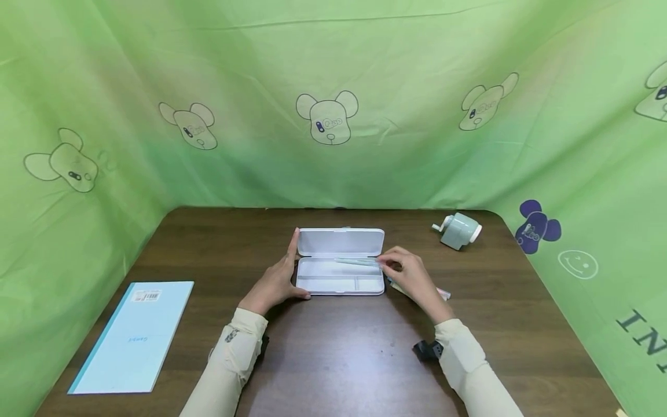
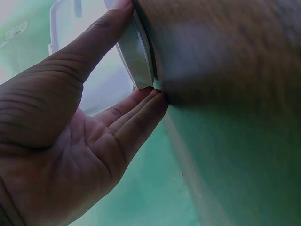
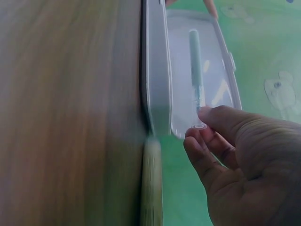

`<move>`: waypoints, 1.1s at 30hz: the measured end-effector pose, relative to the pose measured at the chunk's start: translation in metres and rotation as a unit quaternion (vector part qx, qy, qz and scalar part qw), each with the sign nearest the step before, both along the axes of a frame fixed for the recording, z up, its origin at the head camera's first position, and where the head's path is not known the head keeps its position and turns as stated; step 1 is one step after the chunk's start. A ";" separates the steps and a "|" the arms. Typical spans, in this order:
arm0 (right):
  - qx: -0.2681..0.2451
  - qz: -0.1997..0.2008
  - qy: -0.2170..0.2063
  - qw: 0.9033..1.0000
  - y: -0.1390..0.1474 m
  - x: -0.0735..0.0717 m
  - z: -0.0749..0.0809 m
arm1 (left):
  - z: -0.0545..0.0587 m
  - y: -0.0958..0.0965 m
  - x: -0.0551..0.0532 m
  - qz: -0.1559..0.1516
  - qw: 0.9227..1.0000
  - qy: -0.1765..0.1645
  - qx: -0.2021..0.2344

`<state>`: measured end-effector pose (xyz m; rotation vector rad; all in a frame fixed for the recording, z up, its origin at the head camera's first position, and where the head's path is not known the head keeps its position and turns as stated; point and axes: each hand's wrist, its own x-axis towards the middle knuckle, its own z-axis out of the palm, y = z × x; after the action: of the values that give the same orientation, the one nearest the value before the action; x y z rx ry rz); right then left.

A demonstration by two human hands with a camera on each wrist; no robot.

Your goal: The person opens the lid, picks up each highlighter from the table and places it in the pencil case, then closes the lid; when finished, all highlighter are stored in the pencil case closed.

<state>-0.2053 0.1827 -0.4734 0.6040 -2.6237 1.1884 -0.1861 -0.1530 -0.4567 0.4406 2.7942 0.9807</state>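
Observation:
A white pencil case (image 1: 323, 284) lies with its lid (image 1: 341, 242) raised toward the back. Its tray has a long rear compartment and smaller front ones. At the case's left end is my left hand (image 1: 274, 282), its thumb at the front corner and its extended fingers along the side by the lid. My right hand (image 1: 411, 275) pinches a pale green pen (image 3: 196, 61) by its clear end, between thumb and fingertips. That pen lies sideways over the rear compartment in the head view; whether it touches the tray I cannot tell.
Several slim pens or pencils (image 1: 443, 293) lie partly hidden under the right hand and forearm. A grey-green crank pencil sharpener (image 1: 460, 231) stands at the back right. On the left lies a light blue notebook (image 1: 135, 339). Green printed cloth (image 1: 333, 174) hangs behind the brown table (image 1: 333, 353).

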 end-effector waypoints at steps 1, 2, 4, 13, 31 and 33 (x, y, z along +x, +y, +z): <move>-0.002 0.004 -0.001 1.000 -0.005 -0.001 0.000 | 0.000 0.000 0.000 0.000 1.000 0.000 0.000; -0.007 0.009 -0.004 1.000 -0.009 -0.002 0.000 | 0.000 0.000 0.000 0.000 1.000 0.000 0.001; -0.011 0.018 -0.004 1.000 -0.018 -0.003 0.001 | 0.000 -0.001 0.000 -0.001 1.000 0.000 0.000; -0.024 0.052 -0.008 0.998 -0.051 -0.007 -0.001 | 0.003 -0.001 0.001 0.003 1.000 -0.009 -0.003; -0.018 0.053 -0.021 0.998 -0.072 -0.006 -0.005 | 0.000 0.000 0.001 0.011 1.000 -0.009 0.000; -0.021 0.053 -0.017 0.998 -0.072 -0.006 -0.006 | 0.001 0.001 0.002 0.010 1.000 -0.009 0.000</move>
<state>-0.2115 0.1103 -0.4796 0.7298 -2.6164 1.2907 -0.1843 -0.1525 -0.4561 0.4027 2.7870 0.9849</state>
